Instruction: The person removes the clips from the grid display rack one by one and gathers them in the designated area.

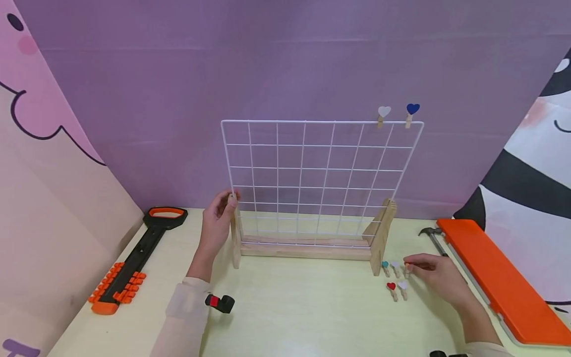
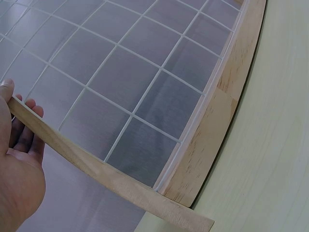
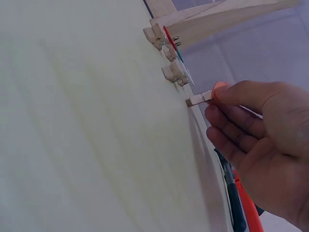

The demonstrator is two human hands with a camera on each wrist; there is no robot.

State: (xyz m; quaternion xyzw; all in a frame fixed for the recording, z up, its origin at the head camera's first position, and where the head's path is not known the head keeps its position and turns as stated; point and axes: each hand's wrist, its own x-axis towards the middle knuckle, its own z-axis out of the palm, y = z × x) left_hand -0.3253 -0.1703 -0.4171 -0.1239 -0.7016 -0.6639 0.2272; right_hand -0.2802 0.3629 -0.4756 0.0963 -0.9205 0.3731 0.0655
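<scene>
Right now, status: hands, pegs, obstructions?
Left hand holds wooden stand. Right hand pinches orange-heart peg. White-heart peg, blue-heart peg clipped atop grid. No obstruction visible.

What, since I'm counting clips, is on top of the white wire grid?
Along the top edge of the white wire grid, near its right end, are a white heart clip and a blue heart clip. Wire directly behind the clips is covered.

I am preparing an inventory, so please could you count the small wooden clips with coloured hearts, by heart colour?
White or very pale heart-topped wooden clips: 3
Dark blue heart-topped wooden clip: 1
Teal heart-topped wooden clip: 1
Red heart-topped wooden clip: 1
Orange heart-topped wooden clip, held in the right hand: 1
Total: 7
</scene>
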